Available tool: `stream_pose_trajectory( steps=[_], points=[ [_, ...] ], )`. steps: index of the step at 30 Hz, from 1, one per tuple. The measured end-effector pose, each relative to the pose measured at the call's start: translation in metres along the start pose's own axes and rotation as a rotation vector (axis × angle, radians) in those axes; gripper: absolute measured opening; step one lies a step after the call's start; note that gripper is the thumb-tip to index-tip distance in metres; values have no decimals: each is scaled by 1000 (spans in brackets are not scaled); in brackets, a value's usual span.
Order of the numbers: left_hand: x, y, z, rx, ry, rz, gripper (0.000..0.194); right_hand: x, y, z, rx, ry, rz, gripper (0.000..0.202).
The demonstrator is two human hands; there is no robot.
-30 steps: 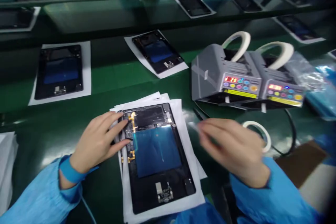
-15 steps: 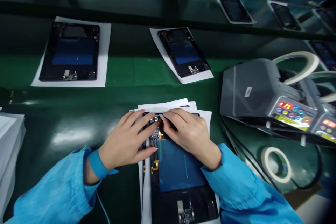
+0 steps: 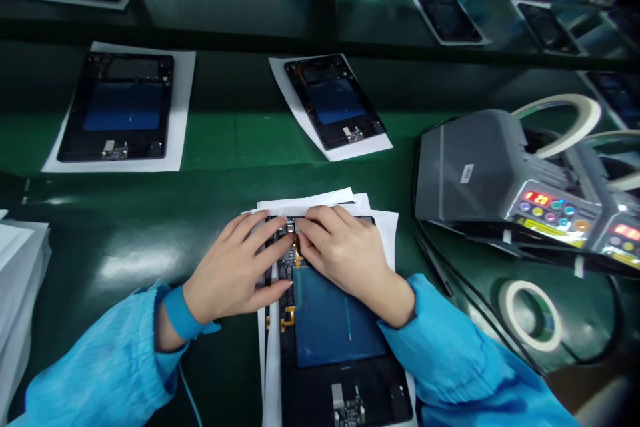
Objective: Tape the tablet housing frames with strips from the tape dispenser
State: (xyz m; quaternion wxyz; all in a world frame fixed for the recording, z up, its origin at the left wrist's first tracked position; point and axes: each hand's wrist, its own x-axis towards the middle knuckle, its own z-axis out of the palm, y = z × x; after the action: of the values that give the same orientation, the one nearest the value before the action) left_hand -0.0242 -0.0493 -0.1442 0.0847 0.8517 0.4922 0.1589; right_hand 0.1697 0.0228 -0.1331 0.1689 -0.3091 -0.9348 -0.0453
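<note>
The open tablet (image 3: pixel 340 333) lies on white sheets (image 3: pixel 387 233) on the green counter (image 3: pixel 145 230), its lower end nearest the wearer. The left hand (image 3: pixel 233 273) is at the tablet's upper left, fingers spread, their tips over its edge and the small parts there. A second ago the right hand (image 3: pixel 350 250) was off to the tablet's right with a small pale piece at its fingertips; now it lies over the tablet's upper end, fingers drawn together beside the left fingertips. Over the last half second both hands have barely moved, which suggests careful work at one spot; whether the right fingers pinch the piece, I cannot tell, as they cover it. Right of the tablet lies a tape roll (image 3: pixel 507 320), and beyond that a grey tape dispenser (image 3: pixel 467 143). Past the tablet's upper end lie two similar units on paper, one (image 3: pixel 330 100) nearly straight beyond it, the other (image 3: pixel 123 107) farther left.
</note>
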Motion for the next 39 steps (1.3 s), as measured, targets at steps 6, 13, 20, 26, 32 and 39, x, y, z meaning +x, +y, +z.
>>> stream_pose_trajectory(
  steps=[6, 13, 20, 26, 32, 39],
  points=[
    [1, 3, -5, 39, 16, -4, 54, 1, -7, -7, -54, -118, -68, 16],
    [-17, -98, -89, 552, -143, -612, 40, -41, 1, -26, 192, -136, -215, 36],
    [-29, -160, -128, 587, -496, -792, 21, -101, 14, -30, 396, 81, -127, 26],
    [-9, -140, -130, 691, -540, -738, 24, -98, 16, -27, 496, 77, -60, 26],
    [18, -102, -131, 761, -452, -686, 28, -103, 15, -27, 518, 72, -59, 27],
    [29, 62, -115, 768, -204, -233, 13, -119, 20, -47, 826, 50, 127, 46]
  ],
)
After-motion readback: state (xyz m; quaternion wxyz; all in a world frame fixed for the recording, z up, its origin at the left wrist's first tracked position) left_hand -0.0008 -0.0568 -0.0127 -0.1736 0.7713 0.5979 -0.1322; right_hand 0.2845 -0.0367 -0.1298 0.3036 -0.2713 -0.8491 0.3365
